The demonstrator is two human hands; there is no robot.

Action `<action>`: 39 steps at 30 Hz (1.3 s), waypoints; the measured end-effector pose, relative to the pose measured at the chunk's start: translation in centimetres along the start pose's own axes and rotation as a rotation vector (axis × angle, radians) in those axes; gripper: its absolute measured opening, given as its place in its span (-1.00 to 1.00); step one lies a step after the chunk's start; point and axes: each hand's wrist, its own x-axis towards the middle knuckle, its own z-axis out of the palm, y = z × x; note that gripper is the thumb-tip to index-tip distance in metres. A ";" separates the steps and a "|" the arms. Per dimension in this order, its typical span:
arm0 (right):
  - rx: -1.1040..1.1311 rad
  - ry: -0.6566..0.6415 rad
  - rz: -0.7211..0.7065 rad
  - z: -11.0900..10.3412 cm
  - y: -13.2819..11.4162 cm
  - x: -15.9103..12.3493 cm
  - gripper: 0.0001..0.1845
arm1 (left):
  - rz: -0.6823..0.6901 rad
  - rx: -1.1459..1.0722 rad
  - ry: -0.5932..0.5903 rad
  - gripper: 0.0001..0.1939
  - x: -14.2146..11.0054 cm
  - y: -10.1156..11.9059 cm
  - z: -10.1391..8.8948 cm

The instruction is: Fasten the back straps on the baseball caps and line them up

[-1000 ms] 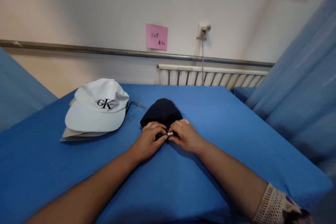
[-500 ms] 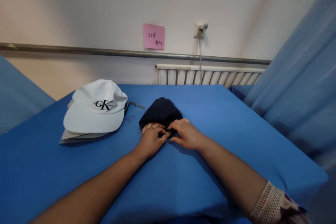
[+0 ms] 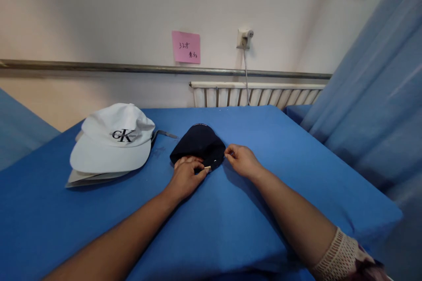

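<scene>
A dark navy cap [image 3: 200, 142] lies on the blue-covered table, its opening turned toward me. My left hand [image 3: 187, 178] grips the near rim of the cap, thumb and fingers closed beside a small gold-coloured metal buckle [image 3: 207, 167]. At the cap's right edge, my right hand [image 3: 242, 160] is closed in a pinch. Whatever lies between those fingertips is too small to make out. To the left sits a white cap [image 3: 114, 140] with black letters on its front, resting on one or more other pale caps [image 3: 84, 178].
Blue cloth [image 3: 273, 210] covers the table. Behind it are a metal rail [image 3: 132, 68], a radiator [image 3: 257, 94] and a wall socket [image 3: 244, 38] with a plugged-in cord. A pink note [image 3: 186, 47] is on the wall. Blue curtains [image 3: 372, 88] hang at the right.
My right hand has moved right, from beside the buckle to the cap's right edge, and its fingers are drawn together. My left hand keeps its grip. The view has shifted slightly.
</scene>
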 end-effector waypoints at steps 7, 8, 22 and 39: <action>0.039 -0.044 -0.001 0.8 -0.3 -0.2 -0.92 | -0.016 -0.024 0.003 -0.71 0.0 0.1 0.1; 0.050 -0.046 -0.007 1.0 -0.3 -0.3 -0.92 | -0.016 -0.027 0.005 -0.71 0.0 0.2 0.1; 0.147 0.038 0.017 0.6 -1.1 -0.5 -0.92 | 0.023 -0.066 0.029 -0.77 -0.2 -0.1 0.1; 0.137 -0.193 -0.104 1.9 -1.4 -0.8 -0.88 | 0.027 0.012 0.005 -0.73 -0.1 0.0 0.2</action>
